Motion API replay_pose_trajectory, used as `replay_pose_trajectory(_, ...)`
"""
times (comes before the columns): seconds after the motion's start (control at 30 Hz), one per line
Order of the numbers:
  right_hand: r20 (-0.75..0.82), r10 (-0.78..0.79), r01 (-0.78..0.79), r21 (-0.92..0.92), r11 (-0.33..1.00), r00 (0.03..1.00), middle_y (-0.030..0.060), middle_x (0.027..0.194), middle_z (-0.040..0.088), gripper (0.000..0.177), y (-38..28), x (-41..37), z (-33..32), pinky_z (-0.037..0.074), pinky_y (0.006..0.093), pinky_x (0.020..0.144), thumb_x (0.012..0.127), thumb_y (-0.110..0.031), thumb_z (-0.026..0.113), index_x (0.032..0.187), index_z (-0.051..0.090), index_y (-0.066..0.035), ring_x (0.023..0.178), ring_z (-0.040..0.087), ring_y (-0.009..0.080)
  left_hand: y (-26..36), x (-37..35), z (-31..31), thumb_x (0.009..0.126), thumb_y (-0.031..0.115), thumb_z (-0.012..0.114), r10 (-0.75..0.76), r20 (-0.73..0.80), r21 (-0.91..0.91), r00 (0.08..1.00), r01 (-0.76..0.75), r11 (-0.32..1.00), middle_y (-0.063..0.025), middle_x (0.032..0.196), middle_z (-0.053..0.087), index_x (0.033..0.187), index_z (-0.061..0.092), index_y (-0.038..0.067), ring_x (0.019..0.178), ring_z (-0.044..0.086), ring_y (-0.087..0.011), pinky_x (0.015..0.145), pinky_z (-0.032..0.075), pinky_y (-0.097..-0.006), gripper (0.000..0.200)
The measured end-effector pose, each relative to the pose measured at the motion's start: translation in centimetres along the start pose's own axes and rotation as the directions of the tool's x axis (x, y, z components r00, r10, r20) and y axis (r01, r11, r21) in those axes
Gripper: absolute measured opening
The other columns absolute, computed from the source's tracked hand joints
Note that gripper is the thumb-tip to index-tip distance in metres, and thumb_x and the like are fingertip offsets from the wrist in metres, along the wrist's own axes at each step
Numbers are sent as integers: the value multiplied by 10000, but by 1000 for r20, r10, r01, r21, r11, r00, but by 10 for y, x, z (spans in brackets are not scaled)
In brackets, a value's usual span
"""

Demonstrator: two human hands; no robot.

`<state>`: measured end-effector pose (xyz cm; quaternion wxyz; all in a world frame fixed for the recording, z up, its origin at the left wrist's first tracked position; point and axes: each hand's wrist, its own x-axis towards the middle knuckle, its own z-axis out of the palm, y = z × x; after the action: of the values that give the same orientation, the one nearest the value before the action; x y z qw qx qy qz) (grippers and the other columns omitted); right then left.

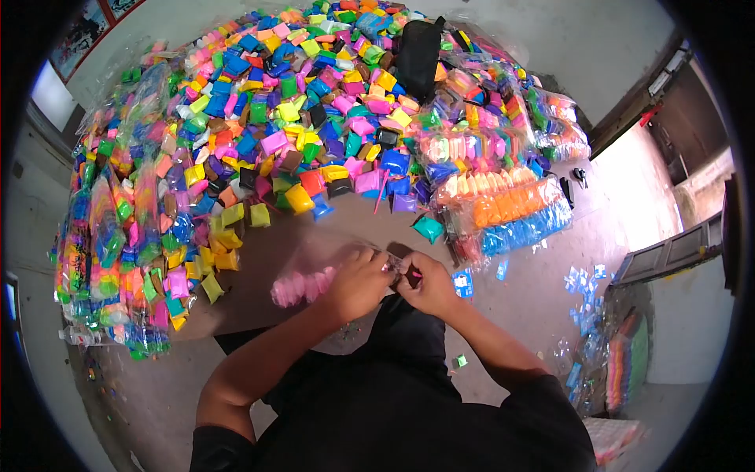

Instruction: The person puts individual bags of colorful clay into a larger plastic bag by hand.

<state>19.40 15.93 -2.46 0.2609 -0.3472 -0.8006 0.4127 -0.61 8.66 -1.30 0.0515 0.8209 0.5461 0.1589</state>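
A clear plastic bag [303,286] with pink packets in its lower end lies at the table's front edge. My left hand [358,283] is closed around the upper part of this bag, its fingers bunched on the film. Close beside it, my right hand [426,285] pinches the gathered end of the same bag. A small bit of pink shows at the right fingertips; I cannot make out what it is. Just beyond the hands, a teal packet [429,229] and a thin pink stick [381,191] rest near the heap's front.
A large heap of colourful small packets [275,141] covers the table [252,303]. Filled clear bags, including an orange one [519,203] and a blue one [528,228], lie at the right. A black pouch [419,59] tops the heap. Blue-white scraps [586,295] litter the floor.
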Motion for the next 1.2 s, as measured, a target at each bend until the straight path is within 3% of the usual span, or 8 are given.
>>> replay_pose_trajectory(0.1, -69, 106, -98, 109, 989, 992, 160, 848, 685, 274, 1, 7, 11, 569, 432, 731, 830, -157, 791, 1034, 648, -42, 805, 720, 349, 2, -3, 5, 876, 186, 695, -24, 58, 78, 998, 19, 997, -107, 1136, 617, 985, 745, 56, 1136, 555, -317, 987, 449, -462, 177)
replay_pose_trajectory(0.23, -109, 161, -162, 6, 987, 981, 176, 881, 716, 269, -6, 11, 14, 566, 440, 739, 836, -174, 790, 1032, 668, -36, 822, 721, 360, 6, -6, 6, 886, 190, 664, -36, 37, 160, 999, 30, 987, -100, 1102, 635, 985, 749, 51, 1117, 567, -308, 967, 448, -442, 191)
replay_pose_trajectory(0.3, -117, -35, 16, -160, 987, 992, 186, 877, 722, 217, -9, 16, 13, 549, 370, 708, 849, -141, 785, 985, 690, -1, 780, 719, 280, 7, -8, 6, 872, 165, 618, -4, -73, 237, 997, 21, 971, -77, 1102, 649, 933, 765, 119, 1079, 582, -267, 932, 453, -412, 165)
replay_pose_trajectory(0.4, -71, 121, -127, -94, 987, 990, 201, 866, 723, 153, -24, 24, 13, 556, 404, 707, 840, -126, 783, 907, 722, -3, 785, 724, 332, 7, -8, 6, 886, 173, 603, -15, -37, 251, 999, 24, 968, -73, 1124, 647, 956, 769, 121, 1094, 582, -267, 932, 453, -416, 187)
replay_pose_trajectory(0.5, -135, -23, -6, -209, 978, 991, 213, 877, 718, 126, -18, 30, 21, 567, 493, 712, 847, -168, 756, 890, 737, -52, 794, 708, 420, 7, -9, 8, 903, 197, 624, -51, 8, 267, 999, 47, 963, -92, 1137, 662, 995, 768, 86, 1097, 591, -279, 930, 454, -429, 204)
replay_pose_trajectory(0.83, -201, -56, 8, -232, 973, 978, 219, 876, 708, 123, -23, 38, 25, 563, 507, 707, 833, -168, 764, 866, 719, -58, 797, 701, 426, -2, -15, 5, 906, 175, 620, -148, 62, 199, 987, 133, 971, -106, 1059, 693, 1036, 759, 103, 1078, 631, -300, 924, 484, -462, 203)
replay_pose_trajectory(0.9, -179, -67, 19, -258, 966, 982, 221, 881, 703, 119, -23, 39, 26, 559, 510, 710, 830, -159, 765, 864, 714, -56, 809, 694, 435, -4, -18, 5, 893, 169, 625, -135, -21, 200, 991, 136, 970, -100, 1023, 705, 1048, 754, 98, 1059, 640, -303, 930, 484, -463, 213)
replay_pose_trajectory(1.2, -149, -91, 57, -222, 974, 985, 224, 897, 701, 128, -19, 44, 27, 554, 509, 732, 831, -134, 754, 898, 704, -37, 838, 684, 446, -8, -25, 4, 871, 229, 704, -128, -43, 243, 991, 134, 961, -115, 1136, 682, 1154, 729, 106, 1170, 589, -320, 1006, 443, -483, 309)
